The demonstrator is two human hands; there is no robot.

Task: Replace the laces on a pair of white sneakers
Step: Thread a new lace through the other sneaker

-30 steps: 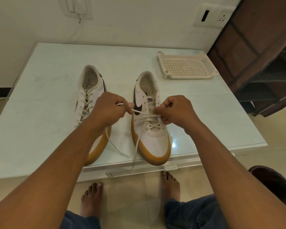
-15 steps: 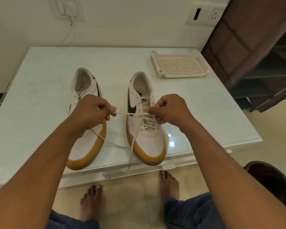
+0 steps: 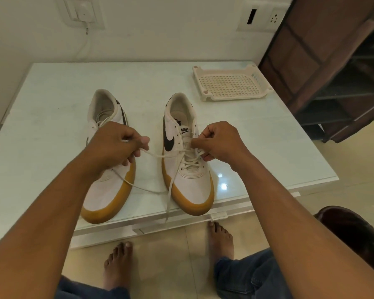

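Observation:
Two white sneakers with tan soles stand side by side on the pale glass table [image 3: 52, 108], toes toward me. The right sneaker [image 3: 188, 169] is laced only over its lower eyelets. My left hand [image 3: 117, 145] hovers over the left sneaker [image 3: 105, 197] and pinches a stretch of the white lace [image 3: 160, 155], drawn taut sideways from the right sneaker. At that sneaker's right eyelet row, my right hand [image 3: 219, 142] pinches the lace. Loose lace ends trail down over the table's front edge.
A cream perforated plastic tray [image 3: 231, 85] sits at the table's back right. A dark brown shoe rack [image 3: 333, 72] stands to the right. My bare feet are on the tiled floor below the table edge, and a dark seat [image 3: 354, 231] is at lower right.
My left hand has pulled the lace out to the left, away from the right sneaker, lengthening the taut stretch. My right hand stays at the eyelets.

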